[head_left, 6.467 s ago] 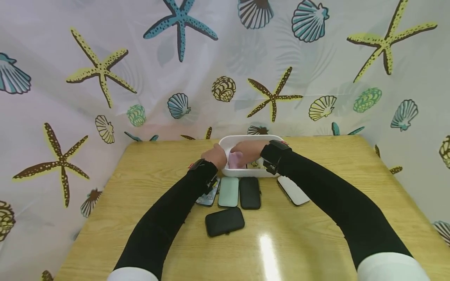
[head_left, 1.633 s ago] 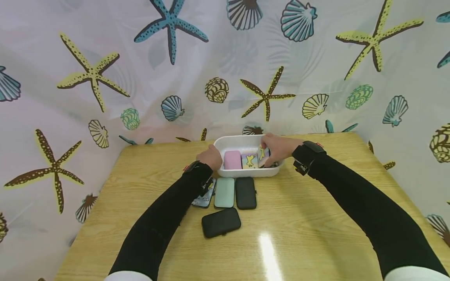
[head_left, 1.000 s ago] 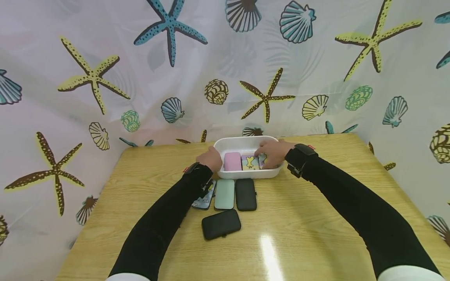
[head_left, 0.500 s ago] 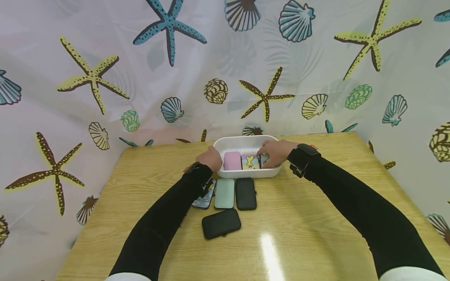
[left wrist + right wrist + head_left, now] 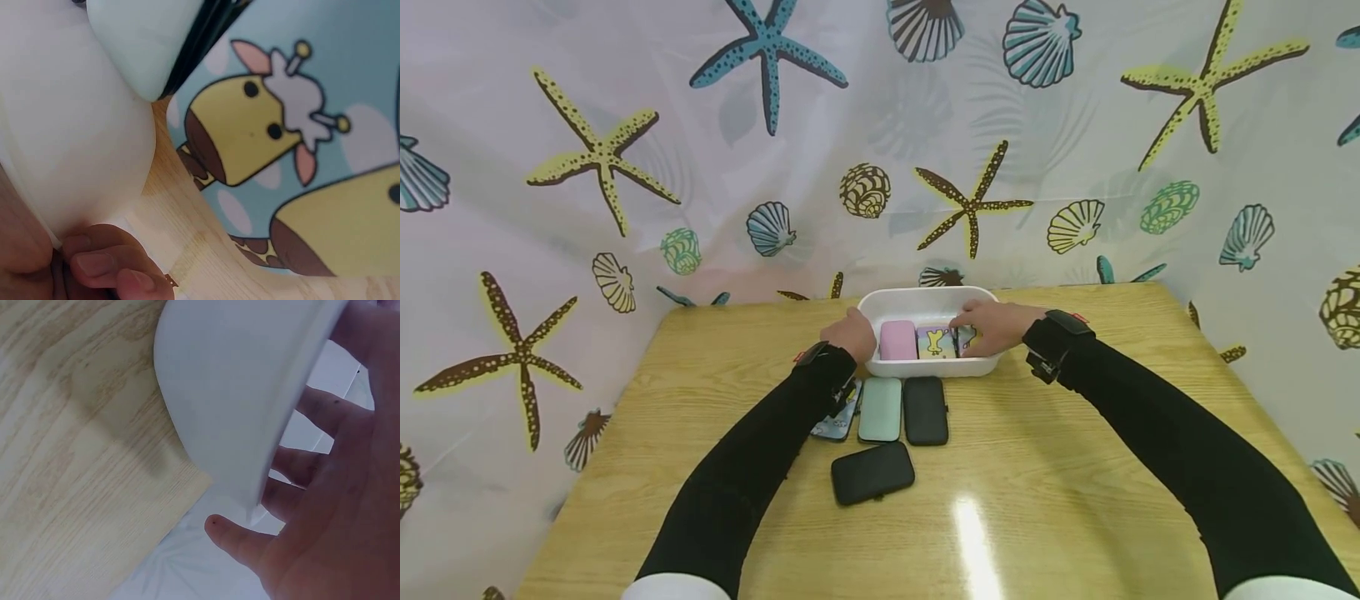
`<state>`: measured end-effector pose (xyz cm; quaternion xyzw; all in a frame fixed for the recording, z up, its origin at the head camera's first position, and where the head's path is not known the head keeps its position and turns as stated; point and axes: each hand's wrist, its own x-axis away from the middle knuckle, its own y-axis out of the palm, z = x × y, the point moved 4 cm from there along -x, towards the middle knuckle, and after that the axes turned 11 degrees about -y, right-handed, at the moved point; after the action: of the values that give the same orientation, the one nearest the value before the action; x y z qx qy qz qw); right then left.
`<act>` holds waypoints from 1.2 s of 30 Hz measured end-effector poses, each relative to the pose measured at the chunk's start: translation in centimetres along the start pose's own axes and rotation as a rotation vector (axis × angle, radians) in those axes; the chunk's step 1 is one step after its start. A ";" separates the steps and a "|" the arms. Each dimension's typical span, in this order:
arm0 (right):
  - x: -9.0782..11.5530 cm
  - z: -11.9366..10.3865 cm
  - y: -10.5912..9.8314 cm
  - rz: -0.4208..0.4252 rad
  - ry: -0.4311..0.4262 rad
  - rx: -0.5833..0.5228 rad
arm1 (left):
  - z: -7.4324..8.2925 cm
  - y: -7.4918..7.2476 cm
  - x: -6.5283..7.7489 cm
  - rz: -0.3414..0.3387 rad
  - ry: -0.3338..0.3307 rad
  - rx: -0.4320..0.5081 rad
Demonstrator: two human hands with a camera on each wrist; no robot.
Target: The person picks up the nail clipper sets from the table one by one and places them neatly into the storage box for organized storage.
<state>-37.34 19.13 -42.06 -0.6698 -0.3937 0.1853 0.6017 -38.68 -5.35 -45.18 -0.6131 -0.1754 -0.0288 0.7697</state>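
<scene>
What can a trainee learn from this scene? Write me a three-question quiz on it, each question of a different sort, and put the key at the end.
1. How many black cases can be seen on the table?
2. True or false: the mint-green case lies between the blue giraffe-print case and a black case.
3. What is the left hand gripping?
A) the mint-green case
B) one end of the white bin
C) a black case

Key:
1. Two: one beside the mint-green case, the other slanted and nearer the person.
2. True.
3. B.
</scene>
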 end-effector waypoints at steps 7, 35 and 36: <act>1.3 -0.4 -0.5 0.096 -0.005 0.010 | 0.0 0.2 -0.4 0.006 0.000 -0.005; 2.1 -11.8 6.1 0.132 -0.320 0.242 | 0.1 -0.2 0.2 -0.005 0.007 -0.028; 2.2 -11.9 6.2 0.136 -0.318 0.252 | 0.1 -0.2 0.2 -0.003 0.009 -0.025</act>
<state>-25.56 13.13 -45.02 -0.5768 -0.4112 0.3768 0.5969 -38.56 -5.24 -44.91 -0.6224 -0.1727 -0.0349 0.7626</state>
